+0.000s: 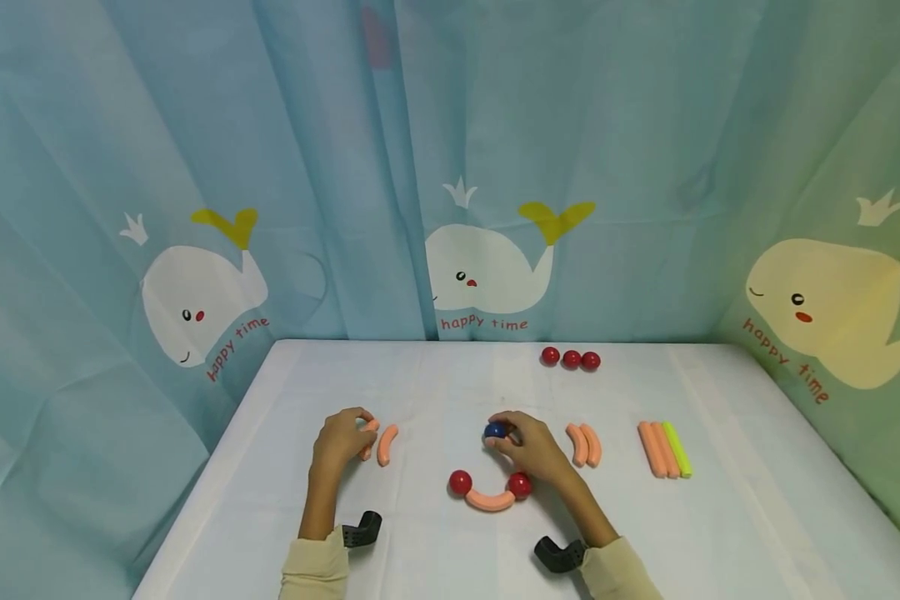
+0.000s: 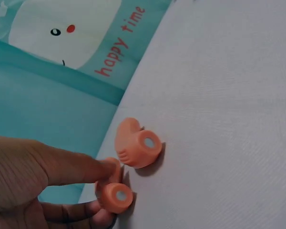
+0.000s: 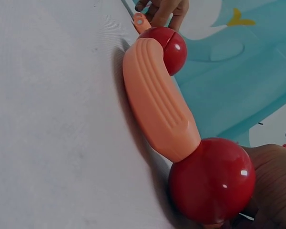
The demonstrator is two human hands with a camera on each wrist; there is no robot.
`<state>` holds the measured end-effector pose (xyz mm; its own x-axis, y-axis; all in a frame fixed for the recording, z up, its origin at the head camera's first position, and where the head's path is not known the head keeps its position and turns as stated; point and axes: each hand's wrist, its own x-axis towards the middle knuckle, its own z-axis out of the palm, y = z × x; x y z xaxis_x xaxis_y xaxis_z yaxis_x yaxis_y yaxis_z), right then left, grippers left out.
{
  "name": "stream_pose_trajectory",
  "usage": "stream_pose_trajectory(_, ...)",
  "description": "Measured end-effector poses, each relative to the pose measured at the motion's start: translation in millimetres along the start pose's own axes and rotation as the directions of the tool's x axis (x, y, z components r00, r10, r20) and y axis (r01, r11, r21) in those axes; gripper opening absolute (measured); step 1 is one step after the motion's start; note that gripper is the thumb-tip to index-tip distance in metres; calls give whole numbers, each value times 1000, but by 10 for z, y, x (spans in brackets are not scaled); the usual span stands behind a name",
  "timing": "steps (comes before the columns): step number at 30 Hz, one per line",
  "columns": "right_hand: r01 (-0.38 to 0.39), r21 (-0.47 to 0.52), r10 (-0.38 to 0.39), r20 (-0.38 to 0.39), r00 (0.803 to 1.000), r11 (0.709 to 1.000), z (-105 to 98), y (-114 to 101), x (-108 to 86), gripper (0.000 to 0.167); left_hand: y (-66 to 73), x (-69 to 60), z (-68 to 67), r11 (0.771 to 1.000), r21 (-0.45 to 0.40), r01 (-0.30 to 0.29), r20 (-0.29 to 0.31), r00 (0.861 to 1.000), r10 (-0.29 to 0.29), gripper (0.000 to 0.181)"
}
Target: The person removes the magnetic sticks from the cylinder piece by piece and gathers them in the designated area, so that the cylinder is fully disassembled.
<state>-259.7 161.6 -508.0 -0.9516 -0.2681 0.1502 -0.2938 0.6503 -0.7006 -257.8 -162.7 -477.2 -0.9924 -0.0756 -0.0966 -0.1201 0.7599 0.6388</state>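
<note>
A white table (image 1: 240, 517) fills the lower part of the head view, with a blue curtain (image 1: 330, 167) behind it. Nearest, at lower centre, a curved rod (image 1: 491, 502) touches a left ball (image 1: 461, 482) and a right ball (image 1: 520, 485), both red; the right hand (image 1: 531, 448) is so close above that a dip could knock them askew. That rod's long axis runs left to right, its bow toward the bottom edge. Just beyond, this hand's thumb and fingers pinch a blue ball (image 1: 494, 430), which could slip and roll if gripped off-centre; it shows no long axis. Left of centre, the left hand (image 1: 341, 437) has thumb and fingers clamped on a held rod (image 2: 115, 197); a sideways nudge could shove the spare rod (image 1: 387, 446) just beside it. Both rods' long axes run roughly up and down the frame. Right of centre lie a curved pair (image 1: 592, 446) and, farther right, three straight sticks (image 1: 664, 450), tops leaning left. Farthest, above them and leftward, three red balls (image 1: 572, 359) could roll if jolted.
</note>
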Motion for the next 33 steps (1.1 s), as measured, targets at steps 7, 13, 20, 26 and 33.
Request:
stream_pose_trajectory(7,0,19,-1,28,1000,1000,-39,48,4,39,-33,-3,-58,1000,0,0,1,1000,0,29)
stream_pose_trajectory(13,-3,59,1,33,999,998,-88,58,-3,39,-34,12,-45,1000,-7,-13,22,1000,13,27)
stream_pose_trajectory(20,2,55,-5,50,999,998,-103,86,-20,40,6,2,-9,1000,-7,-23,28,999,23,24)
stream_pose_trajectory(26,-16,59,12,66,998,998,-134,90,-35,39,36,-10,-1,1000,-6,-26,33,999,26,24)
stream_pose_trajectory(33,-17,72,12,77,997,997,-184,71,-54,36,45,-3,-14,1000,-3,-3,7,1000,3,26)
